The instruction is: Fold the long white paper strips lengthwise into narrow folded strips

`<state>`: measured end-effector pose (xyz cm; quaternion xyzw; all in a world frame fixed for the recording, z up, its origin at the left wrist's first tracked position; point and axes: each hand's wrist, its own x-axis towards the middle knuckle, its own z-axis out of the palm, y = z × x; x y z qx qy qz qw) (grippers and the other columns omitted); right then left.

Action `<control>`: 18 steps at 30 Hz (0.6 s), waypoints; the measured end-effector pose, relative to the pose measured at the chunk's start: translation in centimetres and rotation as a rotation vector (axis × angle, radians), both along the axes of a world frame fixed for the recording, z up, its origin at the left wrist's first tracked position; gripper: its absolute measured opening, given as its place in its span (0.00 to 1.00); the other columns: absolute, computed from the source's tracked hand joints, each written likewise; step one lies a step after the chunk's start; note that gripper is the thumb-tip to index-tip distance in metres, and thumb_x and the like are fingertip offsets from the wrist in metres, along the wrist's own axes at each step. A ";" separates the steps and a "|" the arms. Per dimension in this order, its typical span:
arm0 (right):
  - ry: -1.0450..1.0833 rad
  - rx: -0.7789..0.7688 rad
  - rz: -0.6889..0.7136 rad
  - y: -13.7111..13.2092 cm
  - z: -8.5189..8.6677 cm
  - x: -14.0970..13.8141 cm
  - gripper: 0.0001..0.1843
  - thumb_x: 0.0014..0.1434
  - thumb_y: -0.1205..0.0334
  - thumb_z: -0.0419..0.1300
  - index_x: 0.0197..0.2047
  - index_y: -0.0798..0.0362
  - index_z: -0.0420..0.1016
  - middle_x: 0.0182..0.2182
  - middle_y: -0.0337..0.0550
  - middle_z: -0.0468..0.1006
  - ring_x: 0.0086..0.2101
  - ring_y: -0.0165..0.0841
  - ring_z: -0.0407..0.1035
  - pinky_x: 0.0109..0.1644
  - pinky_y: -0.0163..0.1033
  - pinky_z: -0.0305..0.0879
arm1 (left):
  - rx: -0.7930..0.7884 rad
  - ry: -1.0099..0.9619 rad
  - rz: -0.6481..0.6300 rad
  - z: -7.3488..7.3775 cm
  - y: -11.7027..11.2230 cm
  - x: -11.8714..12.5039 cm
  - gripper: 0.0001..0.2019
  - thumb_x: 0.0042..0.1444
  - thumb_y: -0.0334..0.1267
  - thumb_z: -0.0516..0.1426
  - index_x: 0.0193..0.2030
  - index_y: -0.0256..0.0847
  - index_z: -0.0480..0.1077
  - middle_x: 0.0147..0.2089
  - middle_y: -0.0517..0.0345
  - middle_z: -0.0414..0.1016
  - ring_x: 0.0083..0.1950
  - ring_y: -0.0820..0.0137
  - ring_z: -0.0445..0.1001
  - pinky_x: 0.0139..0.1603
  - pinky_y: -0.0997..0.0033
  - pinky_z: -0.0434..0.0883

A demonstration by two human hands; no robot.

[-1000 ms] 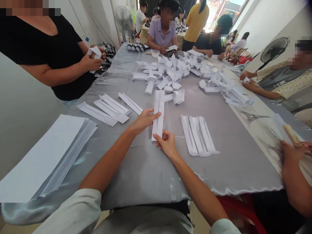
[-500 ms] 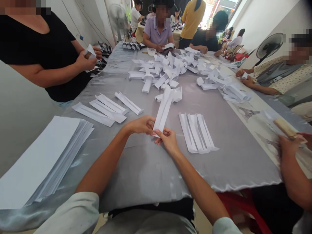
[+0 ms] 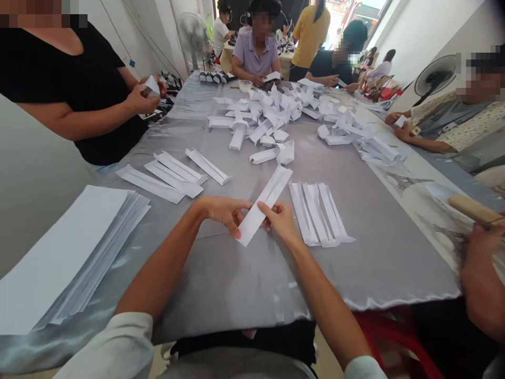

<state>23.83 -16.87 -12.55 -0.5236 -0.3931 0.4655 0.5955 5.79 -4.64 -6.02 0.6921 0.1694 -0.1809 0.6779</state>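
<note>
Holding a folded paper strip between my hands

Both my hands are low over the table (image 3: 221, 287), which has a shiny grey cloth over it. The folded paper strip (image 3: 265, 205) lies slantwise between them, one end pointing down toward me and the other up and away to the right. My left hand (image 3: 223, 213) is half closed, its curled fingers and thumb gripping the strip near its lower end. My right hand (image 3: 281, 223) is also partly closed, with its fingers pressed against the strip's other edge.

Just beside my right hand, more folded strips (image 3: 317, 216) lie side by side on the cloth. Well off to my left is a row of four folded strips (image 3: 173, 173), and beyond them, at the table's edge, a thick stack of white paper sheets (image 3: 67, 258). Farther ahead, a heap of folded paper pieces (image 3: 256, 118) spreads across the middle of the table.

A co-worker in a black top (image 3: 74, 79) holds a small folded paper piece (image 3: 150, 87) in both hands. Across the table sits a co-worker in a lilac shirt (image 3: 254, 55). At the lower right, another person's hand (image 3: 483, 252) grips a wooden stick (image 3: 473, 209).
</note>
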 end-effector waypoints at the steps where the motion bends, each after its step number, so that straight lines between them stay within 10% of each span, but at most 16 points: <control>1: 0.001 0.007 -0.044 0.1 0.1 0.4 0.23 0.57 0.40 0.70 0.31 0.54 0.80 0.22 0.43 0.79 0.18 0.32 0.69 0.15 0.34 0.59 | 0.012 0.029 -0.020 -0.1 -0.1 0.1 0.39 0.39 0.36 0.75 0.62 0.44 0.76 0.40 0.56 0.87 0.42 0.58 0.83 0.40 0.67 0.77; 12: 0.043 0.180 -0.529 0.9 0.6 5.3 0.26 0.59 0.37 0.68 0.30 0.52 0.72 0.23 0.36 0.70 0.20 0.27 0.65 0.19 0.34 0.60 | 0.239 0.099 0.031 1.5 0.7 -0.7 0.20 0.41 0.41 0.73 0.43 0.43 0.81 0.34 0.58 0.84 0.37 0.62 0.79 0.38 0.70 0.70; 18: -0.364 0.206 -0.715 0.4 0.3 2.5 0.34 0.66 0.45 0.62 0.69 0.49 0.63 0.62 0.57 0.72 0.55 0.42 0.74 0.42 0.42 0.76 | 0.363 -0.019 0.364 -0.9 1.7 -0.4 0.23 0.44 0.45 0.72 0.47 0.42 0.76 0.27 0.62 0.76 0.27 0.70 0.69 0.30 0.73 0.61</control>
